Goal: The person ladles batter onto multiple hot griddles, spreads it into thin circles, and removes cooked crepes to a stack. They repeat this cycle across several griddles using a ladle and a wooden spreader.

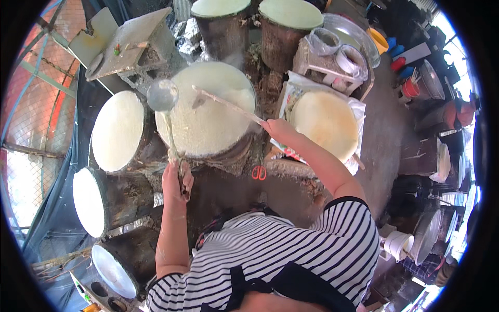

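A wide round vat or griddle (208,117) with a pale cream surface stands before me, with faint haze around it. My left hand (177,179) is closed around the long, pale-smeared handle of a ladle (162,95); its round head is over the left edge of the pale surface. In my right hand (280,130) is a thin wooden stick (228,107), which reaches left across that surface. A small dark patch shows by the stick's tip. To the right, near my right forearm, lies a thick round pale-yellow stack or slab (325,125), browned in patches, on white sheeting.
Drum-like stoves with pale round tops stand behind (291,13) and at the left (118,131). Orange-handled scissors (259,172) hang at the front edge. Clear plastic-wrapped containers (351,60) sit on a block at the back right. Wire mesh (41,93) bounds the left side.
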Available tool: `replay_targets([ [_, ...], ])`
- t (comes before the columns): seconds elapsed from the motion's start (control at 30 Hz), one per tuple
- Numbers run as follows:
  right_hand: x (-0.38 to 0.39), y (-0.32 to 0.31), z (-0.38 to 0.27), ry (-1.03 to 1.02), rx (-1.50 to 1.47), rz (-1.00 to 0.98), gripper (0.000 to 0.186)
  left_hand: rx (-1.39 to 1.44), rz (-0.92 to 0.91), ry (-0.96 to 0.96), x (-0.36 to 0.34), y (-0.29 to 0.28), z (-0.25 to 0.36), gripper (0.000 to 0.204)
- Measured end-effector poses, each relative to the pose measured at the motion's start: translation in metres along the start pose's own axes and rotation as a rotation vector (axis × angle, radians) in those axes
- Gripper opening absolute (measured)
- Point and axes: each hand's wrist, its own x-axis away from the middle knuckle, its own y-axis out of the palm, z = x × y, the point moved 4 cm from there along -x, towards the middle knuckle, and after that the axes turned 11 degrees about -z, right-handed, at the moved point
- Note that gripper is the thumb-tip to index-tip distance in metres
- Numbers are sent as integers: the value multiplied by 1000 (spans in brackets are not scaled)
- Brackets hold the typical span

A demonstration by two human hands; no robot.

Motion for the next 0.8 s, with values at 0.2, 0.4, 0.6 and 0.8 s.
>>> replay_targets([
  [0.2, -34, -37, -45, -16, -41, 215, 24, 20, 0, -28, -8, -6, -7, 23],
  [0.4, 0, 20, -54, 168, -239, 244, 32, -18, -32, -31, -23, -8, -15, 25],
  [0.6, 39, 14, -64, 247, -356, 333, 40, -10, -39, -87, -24, 0, -21, 22],
  [0.8, 26, 21, -74, 177, -283, 317, 41, -4, -64, -101, -23, -3, -24, 23],
])
